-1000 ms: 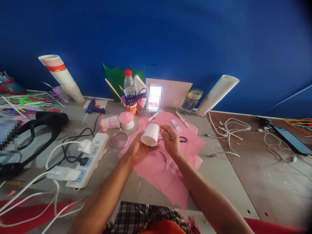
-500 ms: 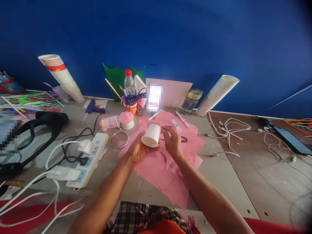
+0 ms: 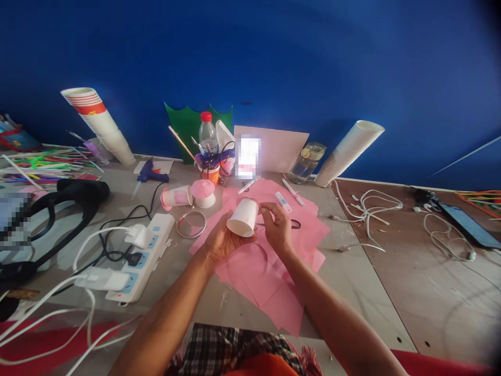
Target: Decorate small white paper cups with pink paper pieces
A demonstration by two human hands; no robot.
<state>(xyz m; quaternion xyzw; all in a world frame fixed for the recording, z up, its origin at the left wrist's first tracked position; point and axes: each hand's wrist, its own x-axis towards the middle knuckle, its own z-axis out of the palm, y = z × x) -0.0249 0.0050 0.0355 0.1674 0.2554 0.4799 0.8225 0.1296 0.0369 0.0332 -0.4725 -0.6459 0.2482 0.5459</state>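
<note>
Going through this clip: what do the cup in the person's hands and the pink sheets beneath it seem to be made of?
The white cup looks like matte paper, judging by its thin wall and dull, unprinted surface. The pink sheets look like coloured paper or thin card: flat, matte and sharply cut at the edges, though their thickness is hard to tell.

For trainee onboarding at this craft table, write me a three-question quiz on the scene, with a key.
1. True or false: the blue hot glue gun lies on the pink paper sheets.
2. Multiple choice: what does the left hand hold?
A) a white paper cup
B) a glass jar
C) a power strip
3. Fill in the blank: the plastic bottle at the back has a ____ cap.

Key: 1. False. 2. A. 3. Red.
</note>
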